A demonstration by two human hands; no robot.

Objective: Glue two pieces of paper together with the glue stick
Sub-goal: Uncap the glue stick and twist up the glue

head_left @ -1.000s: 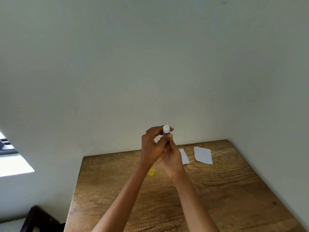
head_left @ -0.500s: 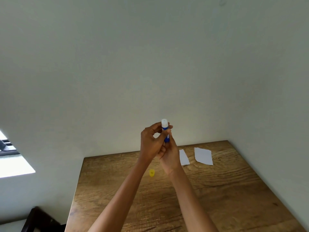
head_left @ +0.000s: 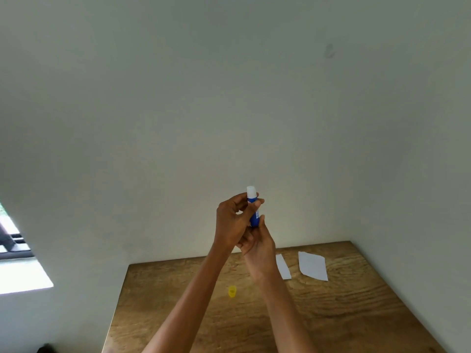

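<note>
We see the glue stick [head_left: 254, 209] held upright above the table [head_left: 331, 314], prob. to twist the glue up; left hand [head_left: 233, 220] pinches the upper barrel w/ thumb + fingers, right hand [head_left: 258, 247] curls round the base; white glue tip exposed, yellow cap [head_left: 232, 291] parked on the table; 2 paper pieces [head_left: 313, 265] lie flat, apart, near the far edge, awaiting glue.

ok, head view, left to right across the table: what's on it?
yellow cap → narrow paper piece → wider paper piece. The glue stick isn't on the table; it is held up above it by the left hand and right hand.
</note>
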